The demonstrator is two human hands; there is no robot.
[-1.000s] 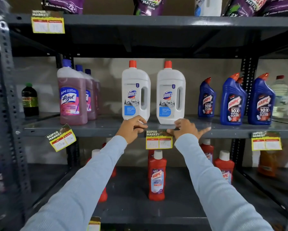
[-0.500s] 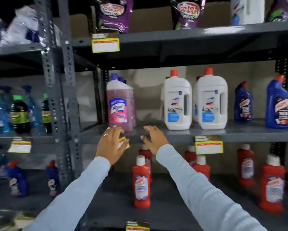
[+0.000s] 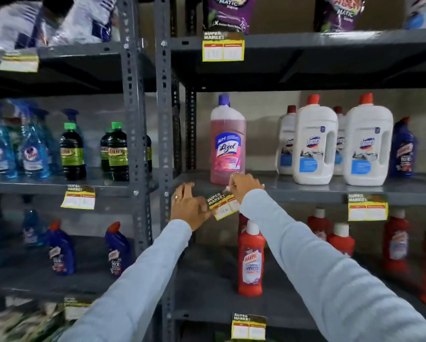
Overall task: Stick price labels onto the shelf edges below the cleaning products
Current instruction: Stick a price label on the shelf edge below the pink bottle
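A tilted yellow price label (image 3: 223,206) hangs askew on the grey shelf edge (image 3: 305,195) below the pink Lizol bottle (image 3: 228,141). My left hand (image 3: 191,206) pinches the label's lower left corner. My right hand (image 3: 245,187) grips its upper right corner against the shelf edge. Both arms wear light blue sleeves. Another label (image 3: 367,207) sits straight on the same edge, under the white Domex bottles (image 3: 342,141).
Grey perforated uprights (image 3: 163,144) split two shelving bays. Left bay holds blue spray bottles (image 3: 32,149), dark green-capped bottles (image 3: 118,154) and a label (image 3: 78,197). Red Harpic bottles (image 3: 251,257) stand on the lower shelf. More labels hang at top (image 3: 223,46) and bottom (image 3: 249,327).
My view and both hands have shifted left from the Domex label to the crooked label under the Lizol bottle. Both hands now hold that label by its corners.
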